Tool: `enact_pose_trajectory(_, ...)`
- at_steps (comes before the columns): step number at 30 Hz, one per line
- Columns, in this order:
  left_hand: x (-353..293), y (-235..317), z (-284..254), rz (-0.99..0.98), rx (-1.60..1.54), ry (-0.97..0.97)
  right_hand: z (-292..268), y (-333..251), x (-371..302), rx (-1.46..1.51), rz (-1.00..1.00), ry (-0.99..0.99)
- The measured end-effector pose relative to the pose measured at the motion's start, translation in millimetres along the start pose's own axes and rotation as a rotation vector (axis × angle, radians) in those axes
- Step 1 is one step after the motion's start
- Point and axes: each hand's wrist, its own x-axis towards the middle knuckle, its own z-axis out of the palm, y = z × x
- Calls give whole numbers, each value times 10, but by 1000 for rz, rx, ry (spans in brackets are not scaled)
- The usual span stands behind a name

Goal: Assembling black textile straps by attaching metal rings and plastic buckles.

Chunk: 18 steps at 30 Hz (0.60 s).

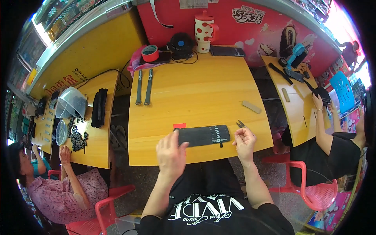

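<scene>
A flat black fabric piece with white printed marks lies crosswise near the table's front edge. A small black tab sticks out from its lower right edge. My left hand is at the piece's left end, fingers stretched up and thumb apart; whether it touches the fabric I cannot tell. To the right of the piece, my right hand is closed with fingers pinched, and the dark blades of thread snips stick out above it. A small red patch shows just behind the fabric's left end.
Two dark straps lie at the left; a grey-brown bar lies at the right. Along the back stand a red tape roll, a black fan and a dotted tumbler. People work at side tables.
</scene>
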Motion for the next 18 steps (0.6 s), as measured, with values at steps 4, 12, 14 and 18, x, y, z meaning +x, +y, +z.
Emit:
enact_pose_trajectory(4,313,245,147,162,118,-125,253,-188,-67,-571,-385,10)
enact_pose_trajectory(12,430,-150,515,266,208,-376,418,-194,142,-1292,-740,-10)
enact_pose_trajectory(14,408,-207,537,256,225,-399,420,-171,148,-1301,-682,-36)
enact_pose_trajectory(18,589,-578,617,168,67,-61,391,-60,260,-1162,-692,-32)
